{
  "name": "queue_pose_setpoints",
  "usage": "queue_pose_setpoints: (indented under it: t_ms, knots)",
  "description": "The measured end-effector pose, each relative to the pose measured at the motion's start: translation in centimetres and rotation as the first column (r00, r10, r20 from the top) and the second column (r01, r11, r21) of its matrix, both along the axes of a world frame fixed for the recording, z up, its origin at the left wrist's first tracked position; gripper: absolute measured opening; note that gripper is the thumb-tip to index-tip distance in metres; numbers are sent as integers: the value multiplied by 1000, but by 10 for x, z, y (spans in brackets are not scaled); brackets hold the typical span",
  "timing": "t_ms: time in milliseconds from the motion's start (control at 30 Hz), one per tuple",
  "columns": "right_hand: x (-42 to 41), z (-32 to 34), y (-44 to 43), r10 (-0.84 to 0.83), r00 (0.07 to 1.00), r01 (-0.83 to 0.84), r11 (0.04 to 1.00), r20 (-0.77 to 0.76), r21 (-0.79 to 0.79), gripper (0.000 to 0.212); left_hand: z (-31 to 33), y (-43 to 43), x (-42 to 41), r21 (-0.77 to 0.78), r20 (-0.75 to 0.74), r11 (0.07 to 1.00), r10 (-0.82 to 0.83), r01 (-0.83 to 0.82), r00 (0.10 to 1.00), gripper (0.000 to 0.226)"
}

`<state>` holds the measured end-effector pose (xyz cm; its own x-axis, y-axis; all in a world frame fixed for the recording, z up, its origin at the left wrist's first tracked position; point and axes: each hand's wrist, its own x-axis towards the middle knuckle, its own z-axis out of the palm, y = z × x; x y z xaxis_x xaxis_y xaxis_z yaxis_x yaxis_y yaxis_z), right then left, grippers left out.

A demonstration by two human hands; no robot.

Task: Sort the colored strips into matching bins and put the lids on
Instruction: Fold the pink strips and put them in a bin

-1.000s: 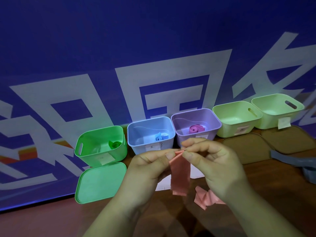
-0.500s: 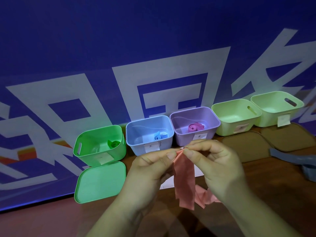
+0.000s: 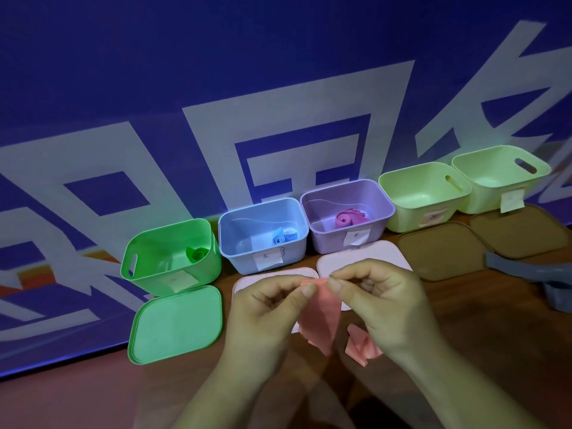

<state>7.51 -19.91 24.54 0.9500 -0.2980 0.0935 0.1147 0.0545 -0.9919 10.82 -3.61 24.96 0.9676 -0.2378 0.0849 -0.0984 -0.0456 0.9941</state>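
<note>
Closest to the camera, two bare forearms reach in from the bottom edge over a brown table (image 3: pixel 483 329). Both hands meet at the middle: the left hand (image 3: pixel 272 308) and the right hand (image 3: pixel 380 301) each pinch the top edge of a pink strip (image 3: pixel 320 317) between thumb and forefinger, fingertips nearly touching, the other fingers curled. The strip hangs down between the hands, above the table. Just beside the right wrist a crumpled pink piece (image 3: pixel 362 348) lies on the table; whether it is joined to the held strip I cannot tell. Left of the hands a green lid (image 3: pixel 176 325) lies flat. Partly hidden behind the hands lie two pale lids side by side, one (image 3: pixel 247 281) behind the left hand and one (image 3: pixel 371 252) behind the right. Beyond them stands a row of open bins, each with a paper label on its front. From the left: a green bin (image 3: pixel 148 280) holding a rolled green strip (image 3: pixel 197 253), a blue bin (image 3: pixel 238 261) holding a rolled blue strip (image 3: pixel 281 238), a purple bin (image 3: pixel 325 246) holding a magenta strip (image 3: pixel 348 218), then two light green bins (image 3: pixel 411 215) (image 3: pixel 483 199) touching each other. Before those two lie two brown lids (image 3: pixel 439 253) (image 3: pixel 520 232). A grey object (image 3: pixel 526 269) reaches in from the right edge, near the brown lids. Behind the whole row rises a blue wall (image 3: pixel 278 72) with large white characters.
</note>
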Motion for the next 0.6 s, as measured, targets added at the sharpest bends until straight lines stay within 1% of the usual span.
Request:
queue_pose_setpoints:
  t_ms: [133, 167, 233, 267, 333, 400, 467, 533, 600]
  knots:
    - [5, -21, -22, 102, 990, -107, 993, -96, -42, 25, -18, -1, 6, 60, -56, 998, 12, -8, 998, 18]
    - [7, -32, -31, 94, 986, -104, 992, -138, -72, 23, -25, 0, 8, 86, -79, 996, 18, -11, 997, 17]
    - [12, -61, -54, 26, 966, -71, 983, -256, -168, 19, -39, 2, 12, 132, -136, 991, 14, 4, 991, 15]
    - [13, -80, -66, -13, 944, -66, 971, -330, -228, 17, -47, 2, 13, 148, -167, 989, 11, 14, 986, 14]
    - [12, -118, -85, -66, 873, -115, 935, -482, -336, 17, -63, 3, 15, 201, -217, 979, 19, 26, 976, 16]
    - [7, -154, -96, -68, 805, -197, 906, -589, -374, 19, -79, 4, 17, 231, -270, 972, 29, 36, 962, 18]
    - [4, -182, -101, -62, 767, -285, 858, -638, -426, 20, -94, 3, 20, 226, -324, 973, 34, 43, 945, 18]
    - [2, -201, -105, -65, 743, -389, 767, -666, -509, 16, -107, 3, 21, 217, -368, 975, 28, 56, 929, 18]
    - [1, -212, -109, -98, 753, -430, 675, -651, -600, 19, -118, 3, 22, 219, -400, 974, 28, 66, 916, 18]
